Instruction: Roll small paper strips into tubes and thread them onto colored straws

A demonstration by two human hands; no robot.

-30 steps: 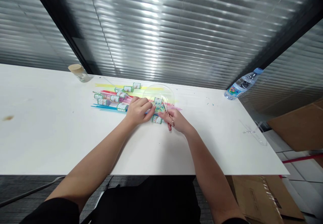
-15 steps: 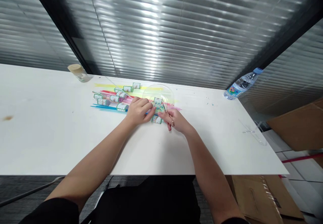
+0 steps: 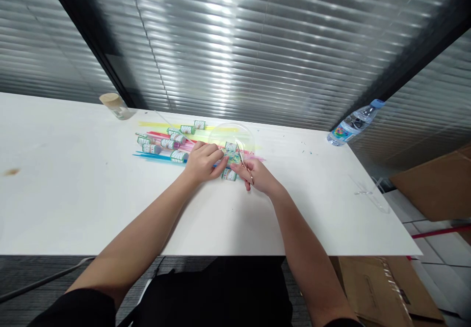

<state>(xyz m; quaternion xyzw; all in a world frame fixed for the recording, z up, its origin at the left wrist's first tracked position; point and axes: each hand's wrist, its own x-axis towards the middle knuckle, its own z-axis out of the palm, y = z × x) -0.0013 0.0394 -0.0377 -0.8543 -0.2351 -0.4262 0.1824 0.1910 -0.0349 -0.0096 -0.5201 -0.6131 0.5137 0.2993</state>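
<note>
- Table (image 3: 110, 204): most of the gear is laid along its far side; both hands are held over the middle.
- Carton (image 3: 368, 287): seen below the table's right end; contents can't be told.
- Left hand (image 3: 206, 161): fingers are curled closed, thumb against index, apparently around the pale straw. Posture is unchanged from a second ago.
- Right hand (image 3: 253, 172): scissors are gripped, fingers looped at the handles; place unchanged too. Its thumb is held right beside the left thumb.
- Bottle (image 3: 342, 131): capped, set near the far right corner; fill level can't be told.
- Bowl (image 3: 247, 133): clear, round, placed just beyond the hands; small coloured bits (image 3: 234, 157) are seen within its near side, partly hidden by fingers.
- Jar (image 3: 115, 107): lidded, set at the far left, well apart; contents unclear.
- Straws (image 3: 154, 157): blue, red, pink and yellow, bunched under and left of the left hand, with printed bands (image 3: 178, 156) among them.
- Scissors (image 3: 241, 158): blades are pointed away, over the bowl; gap between them can't be told.
- Pale straw (image 3: 165, 120): slanted across the bunch into the left hand; shifted slightly rightward, so probably being fed towards the blades.
- Scraps (image 3: 310, 152): scattered left of the bottle.
</note>
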